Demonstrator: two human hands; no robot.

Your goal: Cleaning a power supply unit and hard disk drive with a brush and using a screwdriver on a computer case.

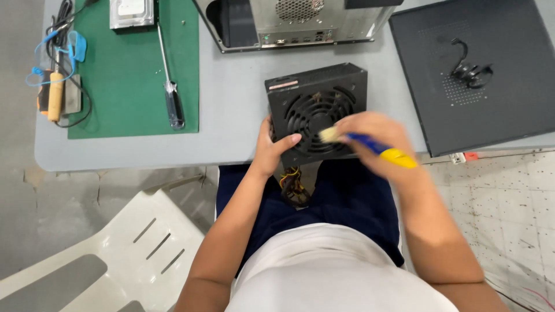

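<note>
- Two hands on one black power supply [317,110], which sits at the table's [231,110] front edge, about mid-width, fan grille facing up and toward the person.
- Left hand [272,151] clamps the unit's front-left corner: thumb laid across the grille face, remaining fingers wrapped round the left side, mostly hidden.
- Right hand [376,136] is closed round a brush with blue and yellow handle [381,151]; pale bristles touch the grille near the fan hub. Hand is motion-blurred, so exact finger placement on the handle can't be told.
- Bundle of coloured wires [293,184] hangs from the unit below the table edge, over the person's lap.
- Open computer case [295,23] stands at the rear edge, just behind the power supply.
- Black side panel [509,104] lies flat on the right end of the table, overhanging the front edge; coiled black cable [471,72] rests on it.
- Green mat [130,86] covers the left part; long screwdriver [170,86] lies on it, tip toward the rear, and a hard drive [132,13] at its rear edge.
- Far left edge: wooden-handled tool [55,95], blue strap [72,49] and tangled leads.
- White plastic chair [115,254] sits on the floor, lower left.
</note>
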